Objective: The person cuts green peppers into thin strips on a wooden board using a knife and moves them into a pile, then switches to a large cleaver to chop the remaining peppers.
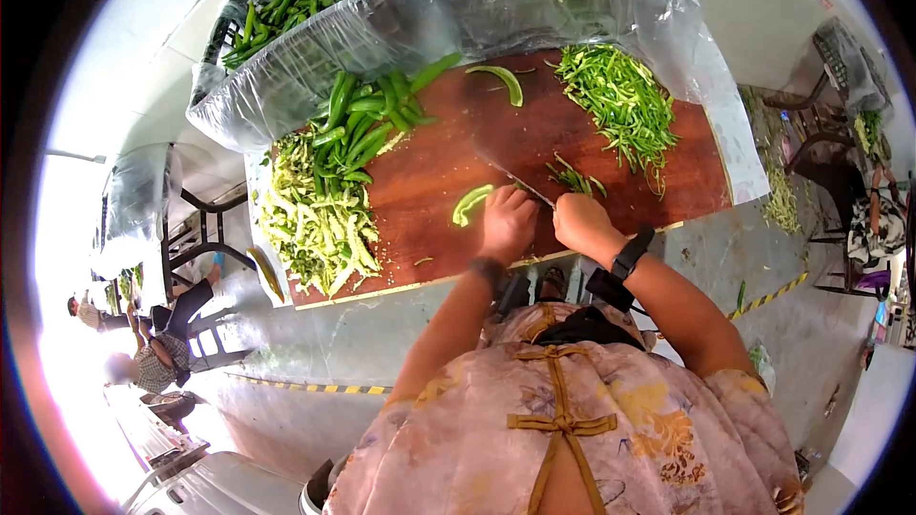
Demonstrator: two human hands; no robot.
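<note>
My right hand (584,224) is closed around the handle of a knife (523,180), whose thin blade points up and left over the brown board (434,172). Beside it, my left hand (510,220) has its fingers curled down on the board; what lies under them is hidden. A curved piece of green pepper (471,205) rests just left of my left hand. Some cut strips (576,177) lie above my right hand. Another pepper piece (502,82) is near the board's far edge.
Shredded green pepper (625,100) is heaped at the board's far right, whole peppers (363,119) and pale cores (310,219) at the left. Behind stand plastic-lined crates (315,48). People (157,362) are at the far left, and another person (876,215) at the far right.
</note>
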